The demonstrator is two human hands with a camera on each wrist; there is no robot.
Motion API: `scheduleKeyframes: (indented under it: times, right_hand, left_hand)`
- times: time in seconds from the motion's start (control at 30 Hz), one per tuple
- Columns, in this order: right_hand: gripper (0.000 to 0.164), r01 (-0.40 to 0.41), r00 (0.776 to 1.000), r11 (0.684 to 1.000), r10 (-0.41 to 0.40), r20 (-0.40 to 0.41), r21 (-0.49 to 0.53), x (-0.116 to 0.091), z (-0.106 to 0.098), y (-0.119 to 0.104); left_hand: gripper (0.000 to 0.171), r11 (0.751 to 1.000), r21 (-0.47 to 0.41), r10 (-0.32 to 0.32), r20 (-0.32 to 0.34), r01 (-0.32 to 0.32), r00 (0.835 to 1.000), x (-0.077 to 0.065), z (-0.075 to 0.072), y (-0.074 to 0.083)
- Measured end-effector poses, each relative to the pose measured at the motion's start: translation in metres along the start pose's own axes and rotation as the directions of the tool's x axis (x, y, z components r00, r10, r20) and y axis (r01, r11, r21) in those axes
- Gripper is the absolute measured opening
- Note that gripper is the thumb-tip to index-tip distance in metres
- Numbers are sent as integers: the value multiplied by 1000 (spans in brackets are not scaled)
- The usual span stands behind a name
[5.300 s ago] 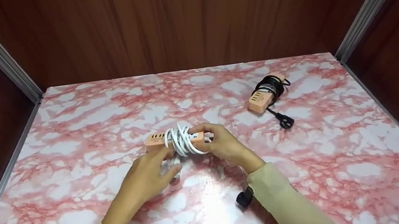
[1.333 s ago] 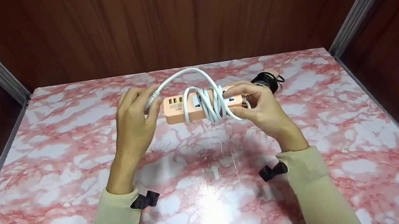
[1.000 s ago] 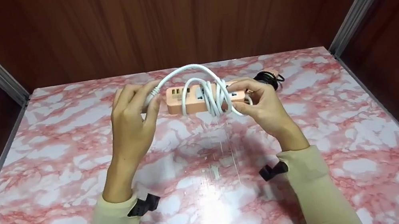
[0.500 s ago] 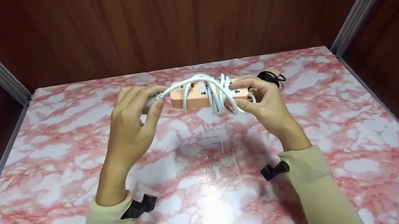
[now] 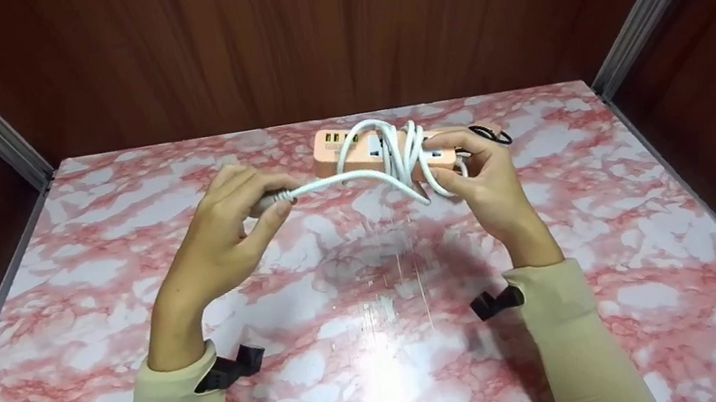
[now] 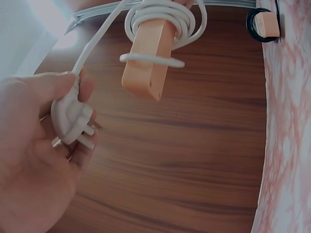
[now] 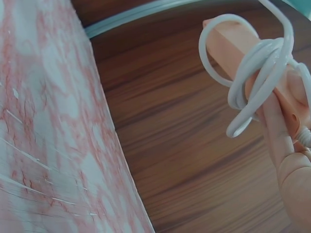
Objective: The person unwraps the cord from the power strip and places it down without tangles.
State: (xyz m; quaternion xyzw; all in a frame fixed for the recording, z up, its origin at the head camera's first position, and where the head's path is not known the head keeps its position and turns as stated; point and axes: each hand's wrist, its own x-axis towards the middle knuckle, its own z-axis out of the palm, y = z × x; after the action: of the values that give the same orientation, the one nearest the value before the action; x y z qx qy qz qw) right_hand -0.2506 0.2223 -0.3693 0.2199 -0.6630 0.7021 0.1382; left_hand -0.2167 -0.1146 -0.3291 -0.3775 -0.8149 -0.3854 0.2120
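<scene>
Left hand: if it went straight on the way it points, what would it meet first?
Probably the near end of the power strip that the right hand grips; in the head view the left hand points up and right toward it. Depth is unclear, so it might miss.

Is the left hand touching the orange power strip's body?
Apart. The left wrist view shows wooden panel in the gap between the left hand and the orange power strip.

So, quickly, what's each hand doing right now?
Left hand: closed, gripping a white, rounded, pronged plug.
Right hand: closed, gripping a peach-coloured rectangular power strip wrapped in white cord.
</scene>
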Motion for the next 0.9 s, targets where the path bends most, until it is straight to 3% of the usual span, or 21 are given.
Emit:
scheduleKeyframes:
  times: [0.17,0.57,0.7,0.9]
  right_hand:
    - [30,-15,999,1000,15,-40,-3,0,-2,-1]
    - [28,-21,999,1000,20,-50,-20,0,-3,-1]
    - [29,-4,999,1000,4,-41,13,0,-2,-2]
    - [29,14,1000,998,-12,-29,59,1,-3,-4]
  left_hand:
    - [18,1000,-18,-18,74,19,997,-2,0,-5]
    - [12,995,-41,-82,169,90,982,-6,2,-18]
    - [12,991,-34,-115,254,128,960,-9,3,-20]
    - [11,985,23,-166,379,170,910,-11,6,-28]
